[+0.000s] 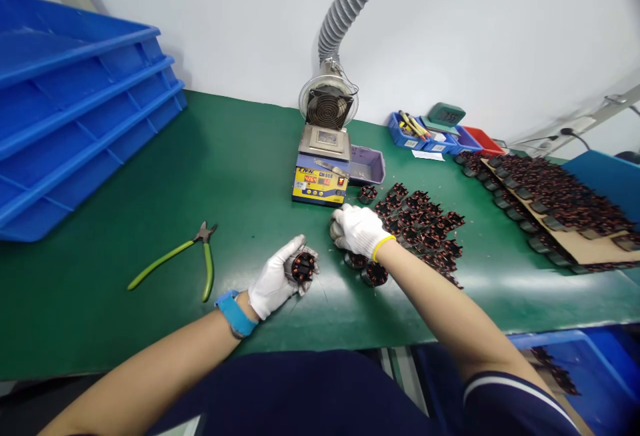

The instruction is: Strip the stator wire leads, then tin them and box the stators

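Note:
My left hand (276, 284), in a white glove, is wrapped round a small motor stator (303, 267) with copper windings. Its wound end faces up, and thin wires stick out from it. To the right, my gloved right hand (359, 228) has its fingers curled together just below the front of a yellow-and-blue machine (320, 185). Whatever those fingers hold, if anything, is hidden. Two more stators, one of them the nearer stator (375, 274), stand beside that hand and wrist. A cluster of similar stators (417, 213) spreads behind my right forearm.
Green-handled cutters (205, 236) lie at left on the green table (240, 156). Stacked blue crates (95, 103) rise behind them. A grey hose (350, 6) with a fan hangs behind the machine. A purple bin (367, 165), small bins (440, 146) and stators on cardboard (570, 229) stand right.

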`<action>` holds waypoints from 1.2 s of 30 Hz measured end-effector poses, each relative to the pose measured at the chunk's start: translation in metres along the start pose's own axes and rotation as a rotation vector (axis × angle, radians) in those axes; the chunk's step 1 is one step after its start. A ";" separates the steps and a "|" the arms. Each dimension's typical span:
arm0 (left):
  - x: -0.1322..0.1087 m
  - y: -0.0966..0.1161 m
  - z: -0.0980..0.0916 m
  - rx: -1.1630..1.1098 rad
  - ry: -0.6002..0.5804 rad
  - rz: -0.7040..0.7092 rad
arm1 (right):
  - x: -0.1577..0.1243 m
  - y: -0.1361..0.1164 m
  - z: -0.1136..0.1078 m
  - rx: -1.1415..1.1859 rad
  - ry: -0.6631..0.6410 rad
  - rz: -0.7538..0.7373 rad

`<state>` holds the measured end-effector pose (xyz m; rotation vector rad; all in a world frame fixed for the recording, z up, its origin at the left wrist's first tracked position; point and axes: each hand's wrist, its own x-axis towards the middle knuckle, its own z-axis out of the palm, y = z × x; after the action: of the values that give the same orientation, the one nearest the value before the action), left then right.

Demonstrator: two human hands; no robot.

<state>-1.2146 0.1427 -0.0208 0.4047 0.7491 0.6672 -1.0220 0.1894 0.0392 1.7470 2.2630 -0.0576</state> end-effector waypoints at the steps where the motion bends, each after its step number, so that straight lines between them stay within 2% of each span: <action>1: 0.000 0.001 0.000 -0.005 0.000 0.003 | 0.001 -0.008 -0.001 0.010 -0.003 -0.007; 7: -0.007 0.006 -0.001 -0.096 -0.004 0.024 | 0.007 -0.038 -0.007 0.062 -0.003 -0.079; 10: -0.013 0.011 -0.006 -0.174 -0.001 0.018 | 0.007 -0.039 -0.007 0.125 0.005 -0.094; 17: -0.017 0.025 -0.009 -0.368 0.073 -0.023 | 0.008 -0.042 -0.009 0.143 -0.038 0.014; 25: -0.016 0.024 -0.011 -0.380 0.066 -0.020 | 0.011 -0.046 -0.007 0.159 0.002 0.055; 30: -0.018 0.024 -0.012 -0.412 0.067 0.007 | 0.008 -0.039 -0.022 0.198 -0.039 0.094; 33: -0.020 0.025 -0.012 -0.445 0.048 0.014 | 0.007 -0.027 -0.035 0.294 0.021 0.108; 36: -0.023 0.026 -0.013 -0.524 0.013 0.025 | 0.017 -0.028 -0.041 0.481 0.152 0.036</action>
<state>-1.2472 0.1466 -0.0037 -0.0704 0.5542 0.8594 -1.0610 0.2061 0.0701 2.0832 2.4732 -0.5173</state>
